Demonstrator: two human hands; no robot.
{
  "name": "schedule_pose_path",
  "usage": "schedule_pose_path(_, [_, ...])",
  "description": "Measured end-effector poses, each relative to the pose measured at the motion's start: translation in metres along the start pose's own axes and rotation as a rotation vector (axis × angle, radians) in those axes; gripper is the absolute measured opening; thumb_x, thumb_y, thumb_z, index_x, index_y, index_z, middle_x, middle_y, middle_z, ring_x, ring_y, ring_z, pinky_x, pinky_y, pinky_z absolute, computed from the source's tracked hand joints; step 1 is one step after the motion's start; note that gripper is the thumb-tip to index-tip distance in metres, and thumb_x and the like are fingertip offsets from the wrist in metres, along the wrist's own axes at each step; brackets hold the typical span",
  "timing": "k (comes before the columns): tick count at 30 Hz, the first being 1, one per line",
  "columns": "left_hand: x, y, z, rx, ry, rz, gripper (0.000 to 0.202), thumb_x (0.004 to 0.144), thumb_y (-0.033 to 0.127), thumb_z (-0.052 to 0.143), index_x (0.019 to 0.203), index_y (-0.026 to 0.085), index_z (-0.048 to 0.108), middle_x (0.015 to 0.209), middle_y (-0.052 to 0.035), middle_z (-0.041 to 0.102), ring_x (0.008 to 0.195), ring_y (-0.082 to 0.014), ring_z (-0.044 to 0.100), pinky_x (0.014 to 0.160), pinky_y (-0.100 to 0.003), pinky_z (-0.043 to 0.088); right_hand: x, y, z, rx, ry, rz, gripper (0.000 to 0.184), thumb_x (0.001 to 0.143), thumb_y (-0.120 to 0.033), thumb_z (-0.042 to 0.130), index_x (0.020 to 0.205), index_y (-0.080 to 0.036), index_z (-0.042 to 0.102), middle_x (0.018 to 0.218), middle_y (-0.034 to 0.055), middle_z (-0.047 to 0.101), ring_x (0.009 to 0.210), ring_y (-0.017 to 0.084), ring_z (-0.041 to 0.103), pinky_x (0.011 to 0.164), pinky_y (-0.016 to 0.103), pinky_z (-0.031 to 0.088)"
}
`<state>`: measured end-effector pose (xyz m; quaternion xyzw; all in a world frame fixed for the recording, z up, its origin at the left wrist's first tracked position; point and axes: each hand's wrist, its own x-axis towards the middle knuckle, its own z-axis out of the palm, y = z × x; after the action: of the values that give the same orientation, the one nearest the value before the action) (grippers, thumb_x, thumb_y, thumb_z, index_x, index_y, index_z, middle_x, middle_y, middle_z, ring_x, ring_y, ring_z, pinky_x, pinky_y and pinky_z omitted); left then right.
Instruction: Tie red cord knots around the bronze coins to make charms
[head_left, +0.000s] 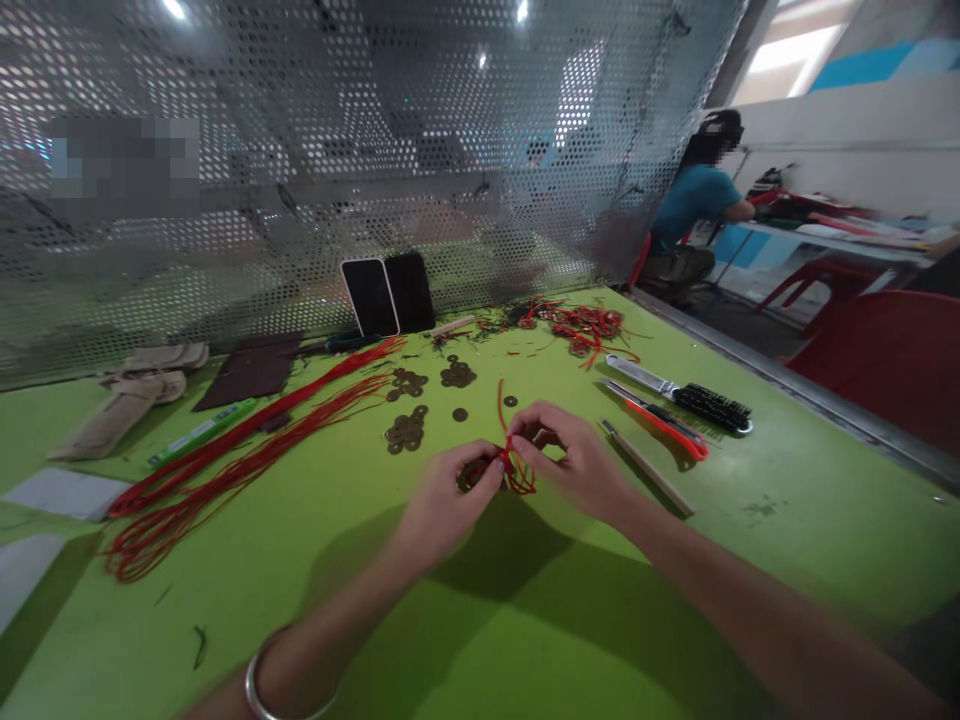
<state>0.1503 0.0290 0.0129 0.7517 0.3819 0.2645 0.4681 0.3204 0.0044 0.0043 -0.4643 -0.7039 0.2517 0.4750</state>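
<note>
Both hands meet above the green table, pinching a looped red cord [523,487]. My left hand [455,490] is closed, thumb and forefinger pressed on the cord's gathered part; a dark round piece shows partly behind these fingers, too hidden to name. My right hand [564,455] pinches the same cord from the other side, with one loose end standing up beyond the fingertips. Just past the hands lie single holed coins [460,414] and small piles of coins [406,431].
Red cord bundles [247,452] and a green tube [201,433] lie left. On the right are a brush [705,405], an orange cutter [660,424] and a pale stick [646,466]. Behind stand two phones [370,298], a tangled red cord heap [589,325] and a perforated metal screen [300,150]. A person sits far right.
</note>
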Motion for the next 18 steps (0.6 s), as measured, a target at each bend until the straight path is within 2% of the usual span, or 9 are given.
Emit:
schedule_pose_path(3, [0.0,0.001,0.0,-0.009,-0.002,-0.014,0.022,0.084,0.031,0.048,0.086,0.017,0.064,0.073,-0.002,0.064,0.065,-0.0142,0.057,0.06,-0.026,0.045,-0.0001,0.0,0.0007,-0.008,-0.01,-0.005,0.01,0.084,-0.015,0.047,0.093,-0.019,0.052,0.085,0.0028,0.057,0.068,0.011,0.055,0.061,0.023,0.048])
schedule_pose_path(7, [0.0003,-0.0017,0.0005,-0.007,0.013,-0.023,0.021,0.083,0.032,0.048,0.083,0.017,0.063,0.07,-0.001,0.063,0.06,-0.0127,0.054,0.055,-0.024,0.042,-0.0001,0.0,-0.001,-0.093,-0.038,-0.124,0.022,0.081,-0.009,0.049,0.098,-0.021,0.056,0.099,0.0058,0.054,0.073,0.012,0.055,0.065,0.025,0.049])
schedule_pose_path(11, [0.0011,-0.0028,0.0002,0.013,0.015,-0.025,0.021,0.083,0.031,0.048,0.081,0.017,0.063,0.067,-0.0002,0.061,0.059,-0.0128,0.053,0.054,-0.024,0.041,0.0002,0.0017,-0.0028,-0.2,0.013,-0.222,0.013,0.081,-0.013,0.053,0.089,-0.02,0.061,0.09,0.0055,0.055,0.075,0.014,0.055,0.067,0.027,0.048])
schedule_pose_path(15, [0.0017,-0.0016,0.0003,0.006,-0.017,-0.013,0.021,0.083,0.031,0.047,0.078,0.017,0.062,0.069,-0.0008,0.062,0.064,-0.0139,0.056,0.059,-0.025,0.043,0.0008,0.0022,-0.0033,-0.199,0.101,-0.174,0.01,0.082,-0.012,0.051,0.086,-0.019,0.058,0.085,0.0043,0.055,0.065,0.012,0.053,0.058,0.024,0.046])
schedule_pose_path(18, [0.0016,-0.001,0.0007,0.0,-0.016,-0.008,0.021,0.084,0.031,0.047,0.076,0.017,0.061,0.069,-0.0005,0.062,0.064,-0.0134,0.056,0.06,-0.025,0.042,0.0001,0.0032,-0.0034,-0.267,0.113,-0.159,0.013,0.082,-0.013,0.051,0.092,-0.02,0.058,0.091,0.0055,0.055,0.065,0.012,0.053,0.058,0.025,0.047])
